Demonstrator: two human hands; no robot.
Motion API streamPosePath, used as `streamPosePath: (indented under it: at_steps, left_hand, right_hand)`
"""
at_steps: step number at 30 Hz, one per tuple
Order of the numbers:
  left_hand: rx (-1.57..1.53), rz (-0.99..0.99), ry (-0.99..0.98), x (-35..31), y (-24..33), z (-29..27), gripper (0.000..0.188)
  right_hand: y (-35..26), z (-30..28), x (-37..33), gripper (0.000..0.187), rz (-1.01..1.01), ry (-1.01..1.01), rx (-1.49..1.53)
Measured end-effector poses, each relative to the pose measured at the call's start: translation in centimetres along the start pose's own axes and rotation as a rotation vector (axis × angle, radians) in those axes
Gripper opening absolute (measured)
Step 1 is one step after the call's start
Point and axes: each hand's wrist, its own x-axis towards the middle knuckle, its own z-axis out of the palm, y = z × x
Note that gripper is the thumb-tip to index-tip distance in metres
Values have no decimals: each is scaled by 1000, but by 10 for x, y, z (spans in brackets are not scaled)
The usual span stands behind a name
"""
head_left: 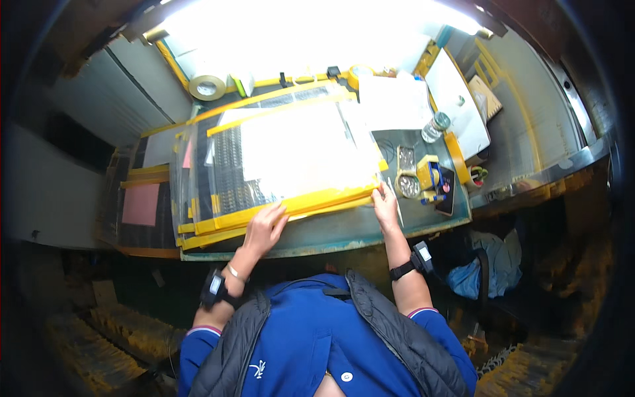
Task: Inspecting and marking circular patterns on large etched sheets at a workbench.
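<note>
On the bench in front of me lies a stack of flat sheets edged with yellow tape. The top yellow-edged sheet [228, 162] looks clear and glossy, with a dark fine pattern at its left and a bright glare across the middle. My left hand [264, 228] is on its near edge, fingers bent over the yellow tape and thumb partly hidden. At the near right corner, my right hand [385, 204] pinches the same edge between thumb and fingers. Both hands appear closed on this sheet, its near edge slightly above the layers below.
A tape roll [208, 87] stands at the back left, and white paper [393, 102] lies at the back right. Along the right are a glass jar [436, 127], a round dish [408, 186] and a yellow-blue tape dispenser [430, 173]. A pink sheet [140, 204] lies left.
</note>
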Motion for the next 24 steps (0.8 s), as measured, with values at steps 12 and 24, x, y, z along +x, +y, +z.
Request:
streamPosePath:
  at_steps: [12, 24]
  left_hand:
    - [-113, -470, 165, -88, 25, -89, 13]
    - [6, -143, -195, -5, 92, -43, 38]
  right_hand:
    - [-18, 0, 26, 18, 48, -152, 51]
    - [-51, 86, -180, 17, -496, -817, -308]
